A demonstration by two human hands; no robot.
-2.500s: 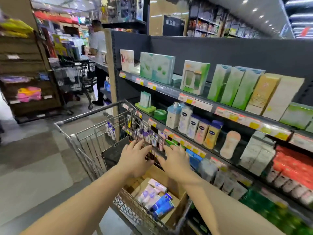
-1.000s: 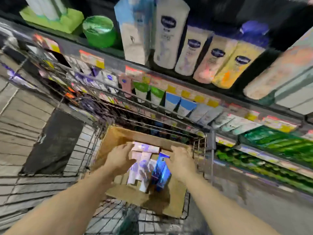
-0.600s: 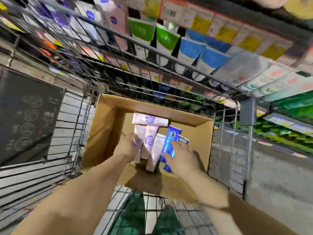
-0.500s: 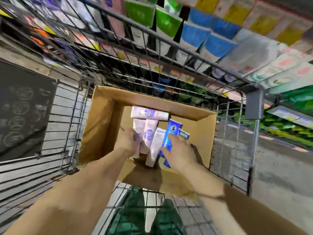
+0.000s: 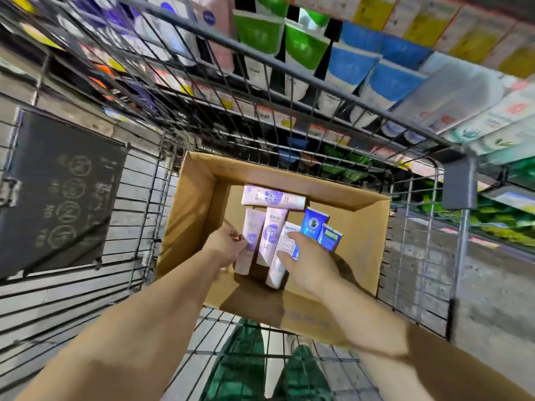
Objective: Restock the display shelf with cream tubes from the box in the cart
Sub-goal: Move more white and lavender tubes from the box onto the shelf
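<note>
An open cardboard box point(image 5: 289, 175) sits in the wire cart point(image 5: 428, 256). Several cream tubes lie in it: a pink tube point(image 5: 272, 196) lies crosswise at the far side, two pink tubes stand side by side below it, then a white tube point(image 5: 275, 273) and two blue tubes point(image 5: 312, 222). My left hand point(image 5: 225, 244) grips the leftmost pink tube point(image 5: 251, 224) at its middle. My right hand point(image 5: 307, 259) is spread over the lower ends of the blue tubes, its thumb on the white tube. Beyond the cart's wire wall stands the display shelf point(image 5: 350, 65), with rows of green, blue and white tubes.
The cart's black fold-down seat panel point(image 5: 58, 192) stands at the left. My green shoes point(image 5: 240, 366) show through the cart's wire floor. Lower shelves with green packs point(image 5: 506, 224) run along the right. Grey floor lies on both sides.
My hands left the cart's rim and went down into the box as my view tilted down. The left hand closed round the leftmost pink tube; the right settled on the blue tubes.
</note>
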